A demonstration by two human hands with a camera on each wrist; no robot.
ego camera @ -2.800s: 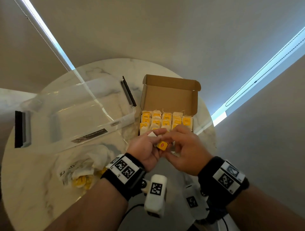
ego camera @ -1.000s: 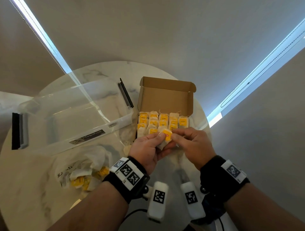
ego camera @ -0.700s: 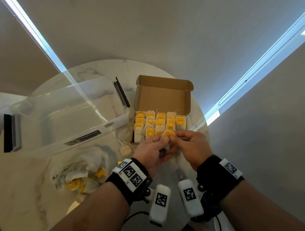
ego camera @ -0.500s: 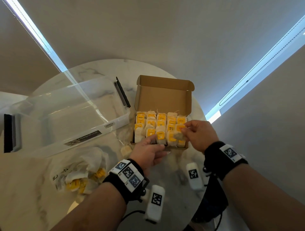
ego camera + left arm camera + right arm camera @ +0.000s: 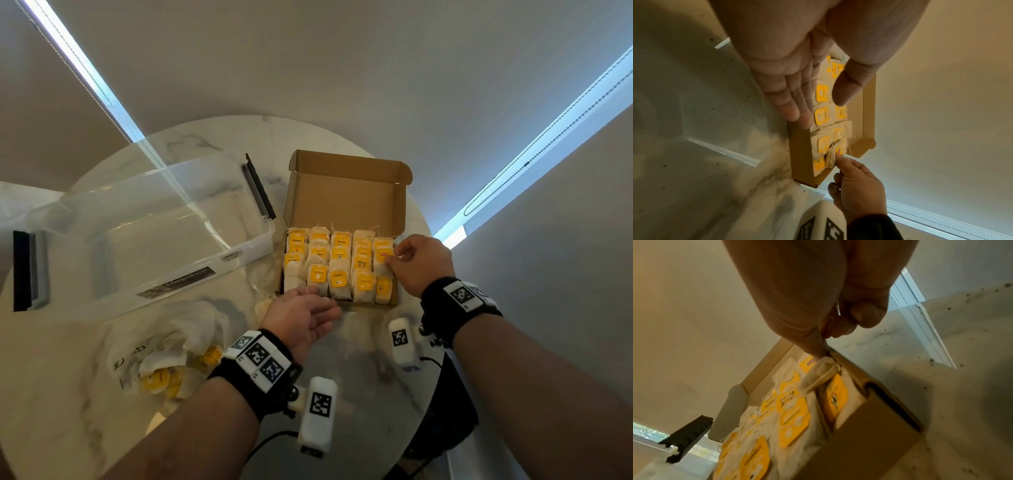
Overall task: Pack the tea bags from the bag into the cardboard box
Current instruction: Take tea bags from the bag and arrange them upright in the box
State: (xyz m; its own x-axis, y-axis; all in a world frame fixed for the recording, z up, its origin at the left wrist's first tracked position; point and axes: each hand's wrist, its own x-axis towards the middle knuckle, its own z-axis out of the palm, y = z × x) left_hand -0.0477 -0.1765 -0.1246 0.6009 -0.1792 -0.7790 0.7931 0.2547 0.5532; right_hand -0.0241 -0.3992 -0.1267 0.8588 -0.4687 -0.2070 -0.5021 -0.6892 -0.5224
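A round, marble-patterned bench [image 5: 342, 359] carries everything here. Toward its far right stands an open cardboard box [image 5: 346, 195], lid flap up and its tray filled with rows of tea bags [image 5: 337, 263] bearing yellow tags; just to its left lies a clear plastic storage bin [image 5: 154, 233] with dark latches at either end. Nearer the front left sits a crumpled white bag [image 5: 164, 346] with more yellow-tagged tea bags showing inside, and what may be one loose tea bag [image 5: 262, 305] lies on the bench by the box's near left corner.
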